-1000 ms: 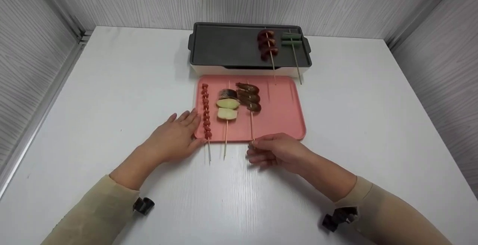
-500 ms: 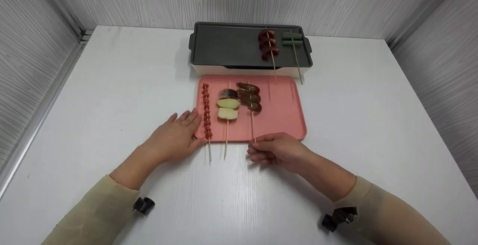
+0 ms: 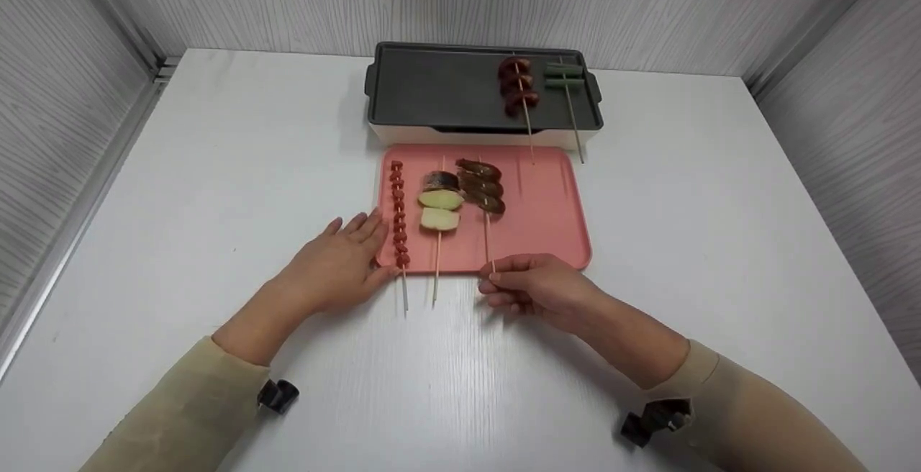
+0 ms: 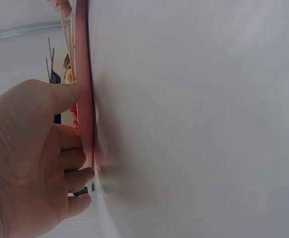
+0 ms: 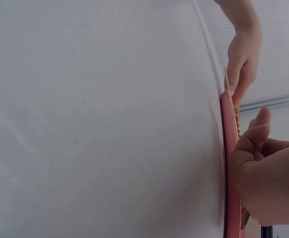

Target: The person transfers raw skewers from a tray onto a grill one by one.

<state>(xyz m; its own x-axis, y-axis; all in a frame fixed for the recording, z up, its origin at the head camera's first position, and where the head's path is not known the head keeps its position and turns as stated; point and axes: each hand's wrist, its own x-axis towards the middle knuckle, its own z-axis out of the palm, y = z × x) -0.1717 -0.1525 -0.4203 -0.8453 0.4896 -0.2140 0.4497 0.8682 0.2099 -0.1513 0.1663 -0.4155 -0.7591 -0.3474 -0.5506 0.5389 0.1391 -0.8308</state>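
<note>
In the head view my right hand [image 3: 543, 288] pinches the bare stick end of a skewer of dark brown curved pieces [image 3: 481, 185] between thumb and forefinger, at the front edge of a pink tray [image 3: 543, 231]. The food on that skewer is over the tray. My left hand [image 3: 334, 263] rests at the tray's front left corner, fingers extended and touching the rim; the left wrist view shows its thumb [image 4: 67, 96] on the rim too. Near those fingers lies a skewer of small red pieces [image 3: 398, 216]. Between the two is a skewer of pale slices and a dark-skinned chunk [image 3: 439, 202].
Behind the tray stands a dark flat grill [image 3: 439, 87] with a pale base. On its right side lie a skewer of reddish-brown curled pieces [image 3: 516, 83] and a skewer of green pieces [image 3: 565, 76], sticks overhanging the front. Everything stands on a white table [image 3: 273, 134].
My right hand and the held stick end have shifted very slightly to the right, so the skewer slants a little more. My left hand stays in place at the tray's corner.
</note>
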